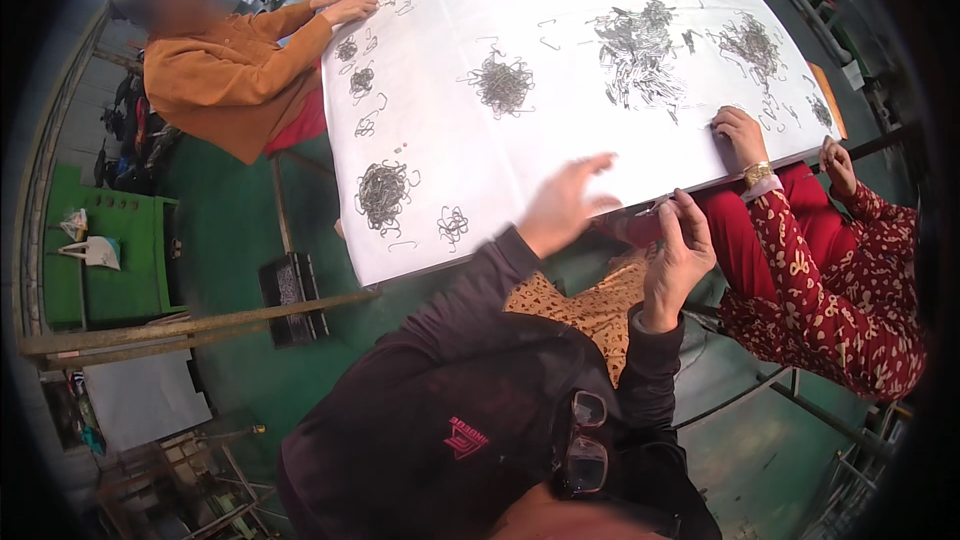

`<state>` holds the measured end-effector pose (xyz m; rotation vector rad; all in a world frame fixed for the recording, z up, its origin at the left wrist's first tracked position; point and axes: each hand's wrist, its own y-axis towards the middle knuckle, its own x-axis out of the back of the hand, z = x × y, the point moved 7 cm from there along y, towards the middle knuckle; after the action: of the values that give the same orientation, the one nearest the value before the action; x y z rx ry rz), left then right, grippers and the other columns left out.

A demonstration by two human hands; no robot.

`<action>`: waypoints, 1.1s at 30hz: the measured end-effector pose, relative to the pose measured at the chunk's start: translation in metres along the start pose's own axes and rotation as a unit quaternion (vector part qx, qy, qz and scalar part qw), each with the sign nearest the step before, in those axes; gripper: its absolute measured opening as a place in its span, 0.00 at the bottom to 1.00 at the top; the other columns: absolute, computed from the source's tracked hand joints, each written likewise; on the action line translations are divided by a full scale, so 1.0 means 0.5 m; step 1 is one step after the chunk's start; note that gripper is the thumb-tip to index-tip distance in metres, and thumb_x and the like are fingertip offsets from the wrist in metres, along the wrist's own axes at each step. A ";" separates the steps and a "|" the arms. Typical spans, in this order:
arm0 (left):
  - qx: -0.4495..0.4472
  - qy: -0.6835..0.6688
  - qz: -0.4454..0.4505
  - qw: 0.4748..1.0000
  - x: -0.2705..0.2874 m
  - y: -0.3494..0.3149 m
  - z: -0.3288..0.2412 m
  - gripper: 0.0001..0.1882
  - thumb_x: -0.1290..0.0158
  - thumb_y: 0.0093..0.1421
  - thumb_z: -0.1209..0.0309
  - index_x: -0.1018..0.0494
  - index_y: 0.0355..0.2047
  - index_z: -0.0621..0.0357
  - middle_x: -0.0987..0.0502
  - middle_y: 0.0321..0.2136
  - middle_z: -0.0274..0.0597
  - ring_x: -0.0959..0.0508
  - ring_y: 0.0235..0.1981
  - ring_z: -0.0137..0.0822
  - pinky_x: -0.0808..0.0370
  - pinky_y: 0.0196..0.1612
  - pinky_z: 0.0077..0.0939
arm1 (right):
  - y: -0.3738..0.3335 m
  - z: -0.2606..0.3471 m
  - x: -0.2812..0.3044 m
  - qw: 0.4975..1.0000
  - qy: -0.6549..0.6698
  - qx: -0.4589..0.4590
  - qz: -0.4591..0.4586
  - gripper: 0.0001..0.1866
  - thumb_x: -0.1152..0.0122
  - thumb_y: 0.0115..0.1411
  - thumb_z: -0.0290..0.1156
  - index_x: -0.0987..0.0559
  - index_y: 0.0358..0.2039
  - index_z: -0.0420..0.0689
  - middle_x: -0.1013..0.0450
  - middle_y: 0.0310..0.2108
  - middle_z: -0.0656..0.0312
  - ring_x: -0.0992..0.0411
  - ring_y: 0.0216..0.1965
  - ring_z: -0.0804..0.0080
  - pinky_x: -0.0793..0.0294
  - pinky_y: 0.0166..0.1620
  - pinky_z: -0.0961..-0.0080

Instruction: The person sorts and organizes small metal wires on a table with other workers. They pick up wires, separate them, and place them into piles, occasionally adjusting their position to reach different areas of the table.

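My left hand point(568, 208) is over the near edge of the white-covered table point(440, 140), blurred by motion. Its fingers and thumb are apart, and nothing shows between them. Just off the table edge, my right hand point(680, 258) pinches a small thin metal piece point(652, 208) between thumb and fingertips; its exact shape is too small to make out. Bent wire hooks lie on the table in a dense pile point(383, 196) and a small cluster point(453, 227) to the left of my hands. Farther back is another hook pile point(503, 83), with a larger heap of slender metal pieces point(640, 55) to its right.
At the right, a person in a red patterned top point(820, 290) rests one hand point(740, 135) on the table edge. Across at the left, a person in an orange-brown top point(225, 80) handles hooks. A dark crate point(290, 300) stands on the green floor beside a metal rail point(200, 326).
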<state>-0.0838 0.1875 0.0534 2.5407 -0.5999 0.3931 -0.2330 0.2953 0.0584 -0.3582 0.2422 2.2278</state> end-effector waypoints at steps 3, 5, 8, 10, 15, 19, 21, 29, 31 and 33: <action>-0.016 0.260 0.000 0.966 0.086 0.093 0.122 0.08 0.42 0.55 0.67 0.19 0.34 0.53 0.21 0.34 0.40 0.25 0.36 0.42 0.28 0.43 0.35 | -0.002 0.013 0.000 1.000 0.003 -0.002 0.013 0.10 0.39 0.57 0.18 0.22 0.40 0.33 0.24 0.34 0.59 0.25 0.33 0.76 0.19 0.33 0.78; -0.006 0.360 -0.020 0.933 0.125 0.140 0.205 0.06 0.42 0.54 0.66 0.18 0.31 0.50 0.25 0.29 0.40 0.27 0.37 0.43 0.29 0.42 0.36 | -0.004 0.021 0.001 0.999 0.015 -0.012 0.028 0.09 0.39 0.57 0.18 0.21 0.39 0.33 0.24 0.34 0.59 0.25 0.32 0.76 0.20 0.32 0.79; 0.007 0.442 0.083 0.893 0.113 0.155 0.299 0.04 0.42 0.52 0.69 0.20 0.27 0.53 0.27 0.31 0.40 0.28 0.39 0.44 0.29 0.43 0.38 | -0.002 0.027 0.012 1.000 -0.017 -0.009 0.018 0.07 0.38 0.56 0.19 0.19 0.36 0.35 0.26 0.31 0.65 0.28 0.26 0.81 0.26 0.29 0.85; -0.035 0.460 0.076 0.884 0.107 0.151 0.300 0.04 0.42 0.52 0.69 0.22 0.26 0.54 0.27 0.32 0.40 0.28 0.40 0.44 0.29 0.44 0.39 | 0.004 0.030 0.022 1.000 -0.020 -0.006 0.011 0.06 0.37 0.56 0.19 0.19 0.36 0.35 0.26 0.30 0.67 0.30 0.25 0.84 0.30 0.28 0.88; -0.050 0.422 0.087 0.901 0.098 0.153 0.235 0.04 0.47 0.58 0.72 0.27 0.33 0.57 0.27 0.32 0.44 0.27 0.38 0.44 0.28 0.41 0.38 | 0.000 0.027 0.040 0.999 -0.031 -0.017 0.008 0.08 0.39 0.56 0.18 0.19 0.38 0.36 0.23 0.32 0.65 0.27 0.33 0.81 0.28 0.38 0.85; 0.065 0.176 0.077 0.979 0.094 0.154 0.154 0.04 0.54 0.64 0.73 0.30 0.36 0.60 0.25 0.33 0.46 0.23 0.30 0.38 0.24 0.34 0.30 | 0.001 0.024 0.048 1.000 -0.003 -0.013 -0.010 0.09 0.37 0.57 0.21 0.19 0.39 0.37 0.27 0.29 0.68 0.30 0.27 0.84 0.28 0.30 0.88; 0.137 -0.033 0.115 0.983 0.053 0.123 0.100 0.06 0.55 0.66 0.73 0.31 0.37 0.64 0.25 0.33 0.44 0.23 0.26 0.31 0.25 0.28 0.23 | 0.008 0.014 0.044 1.000 0.013 -0.023 0.003 0.09 0.38 0.57 0.20 0.19 0.39 0.37 0.27 0.30 0.67 0.28 0.28 0.82 0.26 0.32 0.86; 0.212 -0.414 0.237 0.853 -0.098 0.037 -0.076 0.06 0.47 0.63 0.73 0.27 0.40 0.60 0.27 0.34 0.33 0.27 0.35 0.24 0.29 0.35 0.18 | 0.001 -0.008 0.049 0.999 -0.046 0.000 0.005 0.09 0.38 0.55 0.17 0.19 0.39 0.35 0.28 0.30 0.66 0.30 0.29 0.82 0.29 0.34 0.85; 0.197 -0.389 0.243 0.866 -0.104 0.045 -0.079 0.06 0.46 0.63 0.72 0.26 0.38 0.59 0.27 0.34 0.32 0.28 0.37 0.23 0.31 0.38 0.17 | -0.002 -0.001 0.043 0.997 -0.068 0.029 0.016 0.10 0.38 0.54 0.16 0.19 0.38 0.35 0.28 0.28 0.67 0.31 0.30 0.83 0.31 0.35 0.86; 0.193 -0.393 0.245 0.865 -0.107 0.052 -0.077 0.06 0.45 0.62 0.71 0.25 0.37 0.59 0.27 0.34 0.30 0.29 0.38 0.23 0.32 0.42 0.18 | -0.003 0.002 0.037 0.994 -0.104 0.027 0.018 0.10 0.38 0.54 0.16 0.18 0.38 0.36 0.28 0.27 0.68 0.33 0.29 0.84 0.33 0.33 0.87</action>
<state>-0.1485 0.2056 0.0754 2.8528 -1.6244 -0.4604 -0.2433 0.3099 0.0530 -0.0926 0.1987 2.2694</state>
